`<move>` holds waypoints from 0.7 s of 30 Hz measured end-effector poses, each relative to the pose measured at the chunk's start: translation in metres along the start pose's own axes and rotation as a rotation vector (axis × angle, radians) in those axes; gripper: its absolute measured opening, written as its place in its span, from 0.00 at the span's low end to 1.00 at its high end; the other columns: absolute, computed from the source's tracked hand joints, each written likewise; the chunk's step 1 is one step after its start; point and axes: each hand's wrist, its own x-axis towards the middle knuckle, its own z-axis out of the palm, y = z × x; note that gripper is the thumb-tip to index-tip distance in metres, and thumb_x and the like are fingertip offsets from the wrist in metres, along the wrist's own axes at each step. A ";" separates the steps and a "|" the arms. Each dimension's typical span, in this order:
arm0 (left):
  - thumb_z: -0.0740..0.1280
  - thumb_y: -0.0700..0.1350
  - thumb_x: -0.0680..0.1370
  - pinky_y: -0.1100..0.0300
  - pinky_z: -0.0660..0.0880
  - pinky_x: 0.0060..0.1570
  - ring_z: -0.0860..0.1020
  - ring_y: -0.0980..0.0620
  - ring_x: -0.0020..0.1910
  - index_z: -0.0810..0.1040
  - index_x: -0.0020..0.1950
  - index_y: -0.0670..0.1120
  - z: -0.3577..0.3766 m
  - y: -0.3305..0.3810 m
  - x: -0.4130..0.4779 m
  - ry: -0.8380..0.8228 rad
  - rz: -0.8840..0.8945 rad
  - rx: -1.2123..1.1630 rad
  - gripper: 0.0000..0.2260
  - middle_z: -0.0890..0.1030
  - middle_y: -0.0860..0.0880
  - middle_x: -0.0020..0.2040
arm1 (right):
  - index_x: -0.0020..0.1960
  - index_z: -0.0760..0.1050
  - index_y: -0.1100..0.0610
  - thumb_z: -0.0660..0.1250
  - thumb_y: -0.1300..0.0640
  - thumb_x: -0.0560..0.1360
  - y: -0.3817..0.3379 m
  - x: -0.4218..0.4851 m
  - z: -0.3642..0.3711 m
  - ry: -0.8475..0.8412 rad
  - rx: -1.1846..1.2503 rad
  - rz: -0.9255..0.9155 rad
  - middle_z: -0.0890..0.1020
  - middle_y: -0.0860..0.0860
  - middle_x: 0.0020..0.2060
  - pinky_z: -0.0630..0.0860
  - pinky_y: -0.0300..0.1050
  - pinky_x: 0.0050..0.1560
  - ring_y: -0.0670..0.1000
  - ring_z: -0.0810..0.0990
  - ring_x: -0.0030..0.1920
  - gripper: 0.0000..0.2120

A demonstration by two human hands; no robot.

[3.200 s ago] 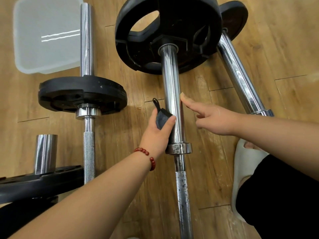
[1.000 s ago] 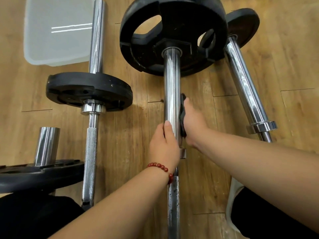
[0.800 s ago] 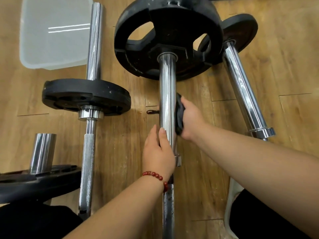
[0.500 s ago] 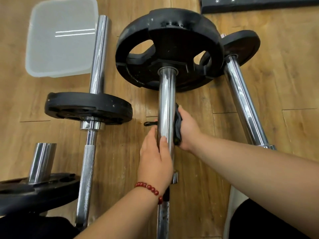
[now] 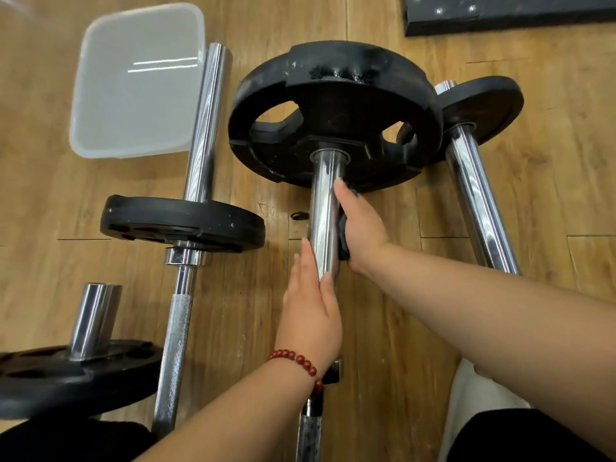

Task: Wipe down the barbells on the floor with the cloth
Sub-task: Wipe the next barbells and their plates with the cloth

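The middle barbell's chrome sleeve runs from a large black plate toward me. My right hand presses a dark cloth against the sleeve's right side, just below the plate. A small loop of the cloth sticks out on the sleeve's left. My left hand, with a red bead bracelet, lies flat against the sleeve's left side lower down, fingers straight. A second barbell lies to the left and a third barbell to the right.
A translucent plastic tub sits on the wooden floor at the upper left. Another plate with a short chrome stub is at the lower left. A dark mat lies at the top right. My white slipper is at the lower right.
The cloth passed from my left hand to my right hand. My right hand has slid the cloth up the sleeve toward the big plate, while my left hand stays flat against the bar.
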 end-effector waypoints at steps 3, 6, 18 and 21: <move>0.49 0.54 0.82 0.51 0.64 0.71 0.57 0.55 0.75 0.37 0.73 0.66 0.003 0.002 0.000 0.001 -0.005 0.012 0.25 0.52 0.55 0.78 | 0.62 0.74 0.48 0.67 0.43 0.75 0.017 -0.014 -0.006 -0.056 -0.045 0.008 0.82 0.49 0.53 0.77 0.46 0.57 0.49 0.82 0.52 0.18; 0.49 0.52 0.83 0.53 0.60 0.73 0.55 0.56 0.75 0.40 0.76 0.62 0.005 0.006 0.000 0.012 -0.004 0.046 0.25 0.52 0.54 0.78 | 0.56 0.75 0.48 0.68 0.47 0.76 0.023 -0.028 -0.015 -0.079 -0.140 -0.022 0.83 0.48 0.48 0.78 0.41 0.51 0.46 0.83 0.48 0.10; 0.59 0.46 0.79 0.52 0.60 0.71 0.63 0.50 0.69 0.68 0.71 0.45 -0.049 0.071 -0.058 0.108 0.224 0.439 0.20 0.69 0.48 0.70 | 0.70 0.68 0.55 0.66 0.55 0.76 -0.070 -0.113 -0.059 -0.137 -1.278 -0.582 0.71 0.50 0.63 0.67 0.40 0.61 0.49 0.70 0.62 0.23; 0.58 0.47 0.78 0.50 0.64 0.69 0.68 0.47 0.67 0.70 0.68 0.44 -0.090 0.124 -0.091 0.057 0.388 0.601 0.19 0.72 0.47 0.67 | 0.66 0.73 0.57 0.72 0.58 0.71 -0.117 -0.169 -0.064 -0.200 -1.521 -0.712 0.77 0.54 0.58 0.73 0.53 0.55 0.57 0.76 0.57 0.24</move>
